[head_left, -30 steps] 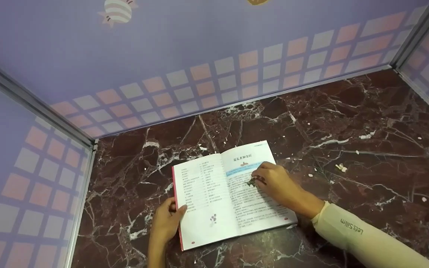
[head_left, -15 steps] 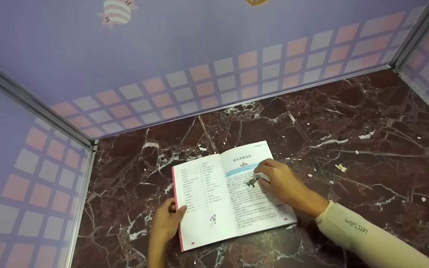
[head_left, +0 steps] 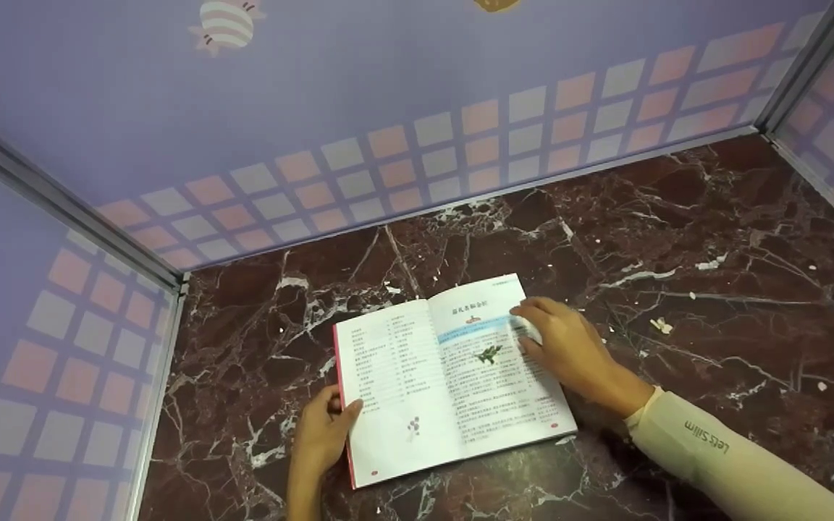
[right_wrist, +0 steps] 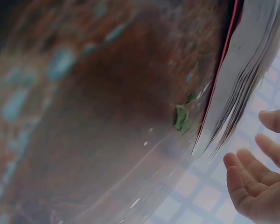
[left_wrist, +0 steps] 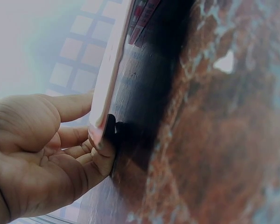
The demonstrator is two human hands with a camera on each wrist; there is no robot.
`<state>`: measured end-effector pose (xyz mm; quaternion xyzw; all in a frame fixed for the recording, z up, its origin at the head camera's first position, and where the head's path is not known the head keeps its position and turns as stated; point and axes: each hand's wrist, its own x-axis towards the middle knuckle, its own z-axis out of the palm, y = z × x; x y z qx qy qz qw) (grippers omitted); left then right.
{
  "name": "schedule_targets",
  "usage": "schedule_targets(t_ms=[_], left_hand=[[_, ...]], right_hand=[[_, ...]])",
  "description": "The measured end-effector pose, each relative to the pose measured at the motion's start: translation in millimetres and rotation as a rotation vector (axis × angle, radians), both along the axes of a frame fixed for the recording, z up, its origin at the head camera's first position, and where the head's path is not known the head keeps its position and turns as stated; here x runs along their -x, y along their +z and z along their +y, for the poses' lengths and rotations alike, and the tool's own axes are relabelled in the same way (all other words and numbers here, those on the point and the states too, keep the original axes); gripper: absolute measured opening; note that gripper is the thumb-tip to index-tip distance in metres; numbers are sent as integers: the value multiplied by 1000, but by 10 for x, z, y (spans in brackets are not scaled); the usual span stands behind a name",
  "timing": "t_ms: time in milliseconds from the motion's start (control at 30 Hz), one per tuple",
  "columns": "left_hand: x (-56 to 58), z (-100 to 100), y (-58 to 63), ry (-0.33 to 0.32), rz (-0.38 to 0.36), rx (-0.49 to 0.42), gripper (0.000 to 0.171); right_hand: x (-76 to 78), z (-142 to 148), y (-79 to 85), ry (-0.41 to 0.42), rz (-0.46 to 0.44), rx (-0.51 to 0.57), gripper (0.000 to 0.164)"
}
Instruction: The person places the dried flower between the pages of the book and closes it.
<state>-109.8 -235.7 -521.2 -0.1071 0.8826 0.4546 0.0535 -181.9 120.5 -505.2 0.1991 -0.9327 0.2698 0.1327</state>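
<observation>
An open book (head_left: 402,434) with a red cover edge lies on the dark marbled table. My left hand (head_left: 323,430) grips its left edge, thumb on the page; in the left wrist view the fingers (left_wrist: 102,158) curl under the cover. A small green leafy sprig (head_left: 489,354) rests on the right-hand page, just left of my right hand (head_left: 569,351). That hand hovers over the page's right side with loosely bent fingers. In the right wrist view its fingers (right_wrist: 252,172) are spread apart near the page edges, with nothing between them.
A green leaf-like scrap (right_wrist: 182,117) lies on the table beside the book in the right wrist view. Pale yellowish bits (head_left: 662,325) and small white flecks are scattered to the right. Purple patterned panels (head_left: 359,94) border the table at the back and sides.
My right hand has let go of the green sprig and moved right, leaving it on the page in full view. My left hand stays on the book's left edge.
</observation>
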Motion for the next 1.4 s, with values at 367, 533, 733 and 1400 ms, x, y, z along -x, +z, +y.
schedule_targets(t_ms=[367, 533, 733, 1400], left_hand=[[-11, 3, 14, -2, 47, 15, 37], [-7, 6, 7, -3, 44, 28, 36], [-13, 4, 14, -2, 32, 7, 39], [-6, 11, 8, 8, 34, 10, 37]], right_hand=[[-21, 60, -50, -57, -80, -53, 67], [-36, 64, -65, -33, -114, -29, 71], [-56, 44, -74, -14, -139, -18, 76], [-115, -20, -29, 0, 13, -105, 67]])
